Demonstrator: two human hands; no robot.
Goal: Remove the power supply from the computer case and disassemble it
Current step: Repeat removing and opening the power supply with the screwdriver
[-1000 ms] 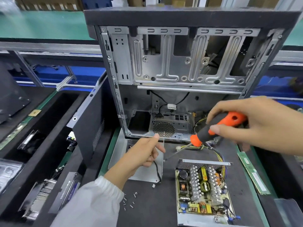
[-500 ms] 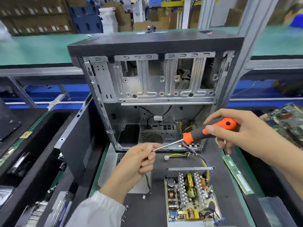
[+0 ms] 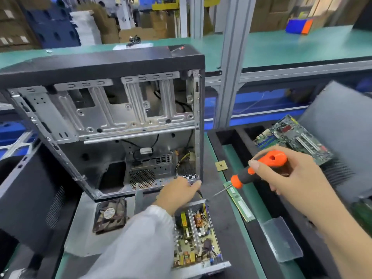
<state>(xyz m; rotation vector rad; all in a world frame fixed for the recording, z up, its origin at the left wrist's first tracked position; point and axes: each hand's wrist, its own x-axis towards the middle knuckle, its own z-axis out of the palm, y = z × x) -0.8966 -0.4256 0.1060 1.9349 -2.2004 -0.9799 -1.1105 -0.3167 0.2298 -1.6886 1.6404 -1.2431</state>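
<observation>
The opened supply [image 3: 196, 236] lies near the case [image 3: 104, 125], long axis running near-to-far; the left hand [image 3: 179, 191], fingers loose, is at its far edge, nearer than the right hand [image 3: 285, 176] gripping the screwdriver [image 3: 259, 171].

Open PSU [image 3: 198, 236] blocks front, case [image 3: 104, 125] behind, RAM stick [image 3: 239, 204] to right

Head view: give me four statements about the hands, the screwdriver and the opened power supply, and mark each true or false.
1. The right hand grips the screwdriver. True.
2. The power supply sits inside the computer case. False: it lies on the bench in front of the case, circuit board exposed.
3. The left hand holds the fan. False: the fan lies apart, left of the sleeve.
4. A memory stick lies right of the power supply. True.
</observation>
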